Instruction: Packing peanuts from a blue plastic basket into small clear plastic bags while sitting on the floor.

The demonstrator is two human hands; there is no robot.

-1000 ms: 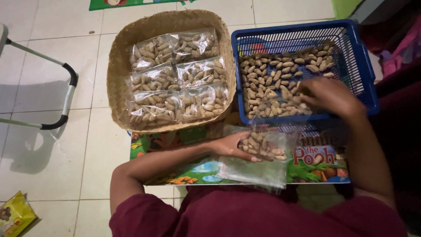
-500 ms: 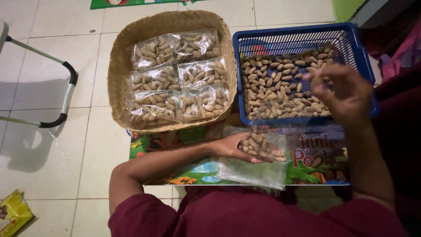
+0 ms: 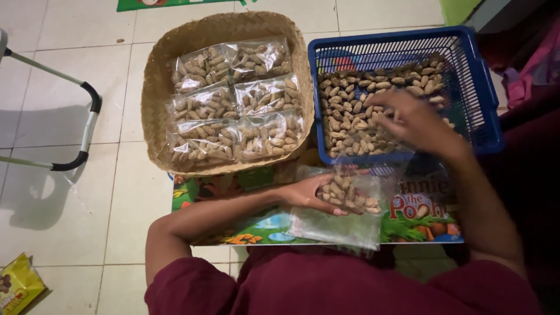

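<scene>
Your left hand (image 3: 306,194) clamps the mouth of a clear plastic bag of peanuts (image 3: 344,207), just below the blue plastic basket (image 3: 481,93). Your right hand (image 3: 415,119) hovers over that basket's loose peanuts (image 3: 356,111), fingers curled; whether it grips any, I cannot tell.

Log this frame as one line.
left hand: holds clear bag | right hand: over peanuts in blue basket | woven tray: filled bags

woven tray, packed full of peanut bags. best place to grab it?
Probably grip the woven tray by its raised rim, from the left side over bare tile. The sealed peanut bags fill the middle, and the blue basket crowds its right edge.
</scene>
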